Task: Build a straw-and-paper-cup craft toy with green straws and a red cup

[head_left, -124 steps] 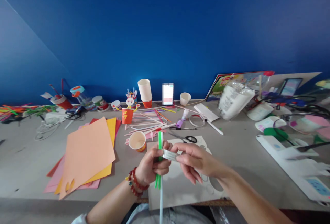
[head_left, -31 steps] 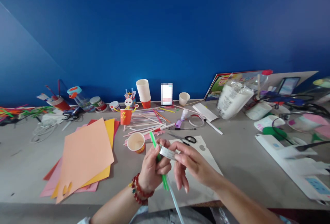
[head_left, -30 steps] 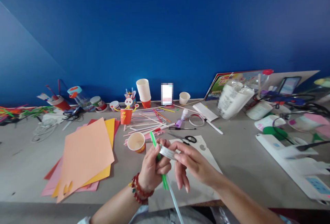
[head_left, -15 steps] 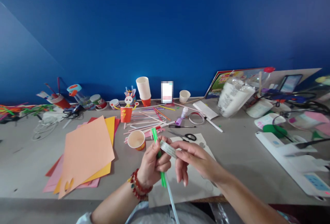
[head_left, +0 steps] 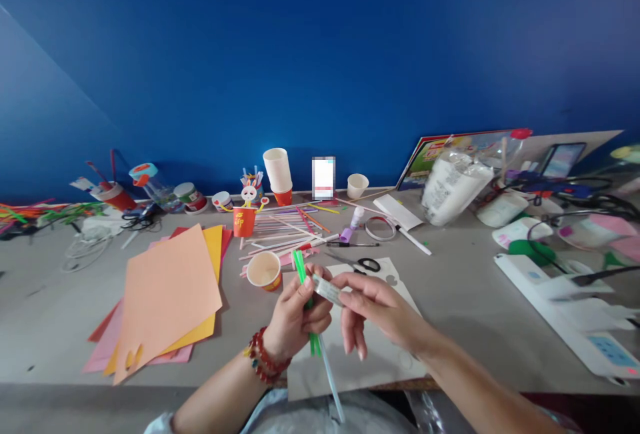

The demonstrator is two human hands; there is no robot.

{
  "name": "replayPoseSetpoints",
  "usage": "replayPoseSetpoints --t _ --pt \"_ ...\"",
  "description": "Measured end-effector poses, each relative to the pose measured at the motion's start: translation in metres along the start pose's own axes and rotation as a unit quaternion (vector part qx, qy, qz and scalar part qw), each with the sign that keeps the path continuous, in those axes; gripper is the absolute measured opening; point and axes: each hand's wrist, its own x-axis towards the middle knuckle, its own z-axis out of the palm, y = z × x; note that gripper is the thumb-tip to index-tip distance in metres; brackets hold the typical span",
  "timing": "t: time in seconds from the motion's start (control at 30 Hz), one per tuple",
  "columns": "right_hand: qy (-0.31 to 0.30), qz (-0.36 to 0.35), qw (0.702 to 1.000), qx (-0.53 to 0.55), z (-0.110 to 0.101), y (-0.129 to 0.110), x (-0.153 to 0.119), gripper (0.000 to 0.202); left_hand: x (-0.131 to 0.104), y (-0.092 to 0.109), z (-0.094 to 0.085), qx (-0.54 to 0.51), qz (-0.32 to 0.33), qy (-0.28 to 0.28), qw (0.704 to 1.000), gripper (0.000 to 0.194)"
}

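Note:
My left hand (head_left: 300, 307), with a red beaded bracelet at the wrist, is closed around several bright green straws (head_left: 300, 265). They stick out above and below the fist. A long pale-blue straw or strip (head_left: 331, 377) hangs down from the same hand toward my lap. Between the two hands is a small whitish roll (head_left: 327, 289), which looks like clear tape. My right hand (head_left: 373, 307) pinches its right end between thumb and fingers, the lower fingers loosely curled. The roll's left end touches the left hand's thumb area. A white paper sheet (head_left: 370, 367) lies under both hands.
Close in front are a paper cup (head_left: 264, 271), black-handled scissors (head_left: 369, 265), a pen (head_left: 353, 245) and scattered straws (head_left: 280, 225). Coloured paper (head_left: 170, 287) is stacked at left; a white power strip (head_left: 560, 321) lies at right. A rabbit-decorated red cup (head_left: 244, 222) stands behind.
The hands hold nearly the same pose. The whitish roll has shifted and turned slightly to the right, and the green straws' lower ends sit a little higher.

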Motion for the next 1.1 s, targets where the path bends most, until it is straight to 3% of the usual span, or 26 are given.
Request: replayPoseSetpoints --t 0.1,0.4,0.53,0.77,0.93,1.1 --pt "-0.021 -0.008 1.000 0.007 -0.002 0.001 -0.001 0.041 0.001 0.004 0.002 0.000 -0.011 0.005 1.000 0.021" --pt "0.018 -0.007 1.000 0.009 0.002 0.004 -0.002 0.033 0.000 0.000 0.002 0.052 0.003 0.017 0.999 0.020" --pt "0.006 -0.016 1.000 -0.001 -0.001 0.005 -0.003 0.037 0.000 0.004 0.001 0.059 -0.016 0.031 0.998 0.022" --pt "0.007 -0.007 1.000 0.019 -0.001 0.007 -0.002 0.033 0.001 0.008 -0.002 0.059 -0.028 0.014 0.998 0.021" --pt "0.015 -0.014 1.000 0.021 0.001 0.012 -0.001 0.035 0.000 0.003 -0.005 0.071 -0.017 -0.009 0.997 0.021" --pt "0.011 -0.016 1.000 0.001 -0.001 0.012 0.000 0.043 -0.001 0.007 -0.004 0.055 -0.032 0.013 0.998 0.023"
